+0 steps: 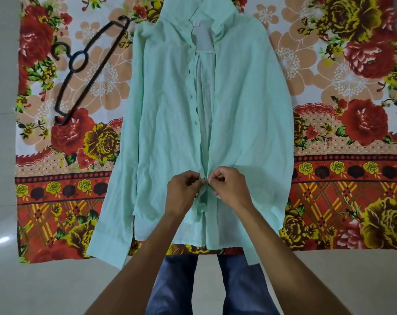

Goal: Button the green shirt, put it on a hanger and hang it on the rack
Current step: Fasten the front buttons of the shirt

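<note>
Item: pale mint-green long-sleeved cotton shirt [249, 110]. It lies flat, front up, at the centre of the spread, with the collar at 12 o'clock, the hem at 6 o'clock and the sleeves laid down both flanks. The front is open from the collar down to the hands, and a row of small green buttons [193, 95] shows along one edge of the opening.

Left hand [183, 189]: fingers curled, pinching the shirt's front edge low on the opening, toward 6 o'clock.

Right hand [229, 187]: fingers curled, pinching the facing edge. It sits just beside the left hand, fingertips nearly meeting. Whether a button is through its hole cannot be told.

Black plastic clothes hanger [95, 75]: lies flat at 10 o'clock, just beside the shirt's sleeve, hook pointing toward 9 o'clock.

Red, yellow and peach rose-printed cloth [352, 133]: spread under the shirt and hanger.

Pale glossy tiled floor [56, 287]: shows around the cloth.

Blue denim trouser legs [177, 283]: at 6 o'clock, between the person's forearms.
</note>
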